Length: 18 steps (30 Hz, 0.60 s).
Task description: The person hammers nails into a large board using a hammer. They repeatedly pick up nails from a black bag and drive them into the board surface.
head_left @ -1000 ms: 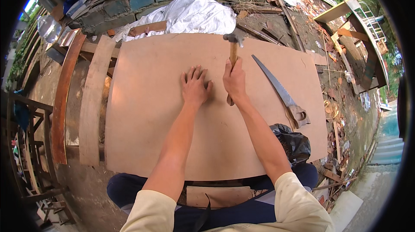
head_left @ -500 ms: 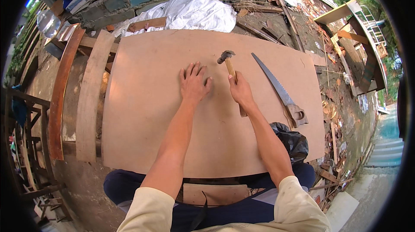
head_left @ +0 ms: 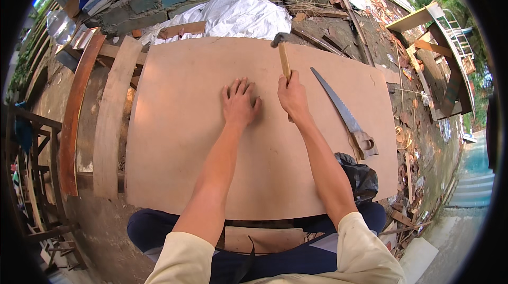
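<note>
Two bare hands, the left hand [head_left: 241, 108] and the right hand [head_left: 293, 96]; one broad, flat, tan wooden board [head_left: 169, 141]; one hammer [head_left: 285, 60] with a dark metal head and a light wooden handle; one handsaw [head_left: 343, 110] with a long grey toothed blade; one crumpled black plastic bag [head_left: 361, 179]. The board is smooth, with small dark specks and a paler patch towards its left edge. The left hand rests near the board's middle, fingers spread, thumb apart. The right hand's fingers are clamped around the hammer's handle, right of the middle; the hammer's head, slightly blurred, overlaps the far edge in view. The handsaw lies slantwise near the right edge, the bag towards the near right corner. Two planks, one reddish-brown [head_left: 79, 120], one pale grey-brown [head_left: 114, 130], lie beyond the left edge.
</note>
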Each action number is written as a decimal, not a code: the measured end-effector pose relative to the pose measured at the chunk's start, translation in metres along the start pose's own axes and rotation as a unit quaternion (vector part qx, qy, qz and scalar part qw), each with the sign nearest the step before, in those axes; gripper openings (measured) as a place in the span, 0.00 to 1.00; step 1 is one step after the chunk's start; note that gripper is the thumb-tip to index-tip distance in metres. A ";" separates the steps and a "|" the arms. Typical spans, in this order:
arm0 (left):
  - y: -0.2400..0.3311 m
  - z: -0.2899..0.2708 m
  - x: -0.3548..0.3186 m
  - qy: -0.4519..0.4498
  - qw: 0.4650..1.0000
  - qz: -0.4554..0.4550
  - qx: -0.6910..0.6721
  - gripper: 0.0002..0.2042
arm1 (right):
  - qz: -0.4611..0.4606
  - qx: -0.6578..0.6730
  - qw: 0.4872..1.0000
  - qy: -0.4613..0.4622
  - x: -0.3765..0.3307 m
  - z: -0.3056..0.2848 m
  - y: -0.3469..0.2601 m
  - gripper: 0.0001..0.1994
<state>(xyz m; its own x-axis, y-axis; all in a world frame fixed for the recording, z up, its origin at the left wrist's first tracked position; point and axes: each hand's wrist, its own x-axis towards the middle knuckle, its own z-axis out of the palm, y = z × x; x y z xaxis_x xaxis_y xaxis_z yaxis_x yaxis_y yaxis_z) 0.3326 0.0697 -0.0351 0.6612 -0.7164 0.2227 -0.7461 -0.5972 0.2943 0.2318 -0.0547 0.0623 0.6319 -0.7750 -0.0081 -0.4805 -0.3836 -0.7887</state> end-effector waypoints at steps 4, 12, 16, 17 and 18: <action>0.003 0.008 -0.002 -0.011 1.000 -0.007 -0.021 0.28 | -0.067 0.070 0.993 0.060 -0.017 0.001 0.007 0.16; -0.001 0.005 -0.002 0.004 1.000 0.001 -0.012 0.27 | -0.020 -0.027 0.999 -0.014 -0.011 0.015 0.032 0.15; 0.005 0.002 0.002 -0.009 1.000 0.000 -0.017 0.28 | -0.083 -0.004 0.995 0.053 -0.016 0.027 0.046 0.15; 0.021 0.006 0.002 -0.015 0.999 0.010 -0.030 0.28 | -0.076 -0.062 0.994 0.038 -0.001 0.027 0.079 0.15; 0.019 0.007 0.000 -0.014 0.999 0.011 -0.026 0.28 | -0.075 -0.106 0.991 0.015 0.004 0.030 0.078 0.15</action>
<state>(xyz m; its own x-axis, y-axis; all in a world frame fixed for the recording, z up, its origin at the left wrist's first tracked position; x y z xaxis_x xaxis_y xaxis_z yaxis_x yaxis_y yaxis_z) 0.3179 0.0557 -0.0364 0.6416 -0.7397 0.2032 -0.7549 -0.5620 0.3379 0.2147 -0.0725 -0.0174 0.6886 -0.7152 0.1197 -0.5025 -0.5897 -0.6323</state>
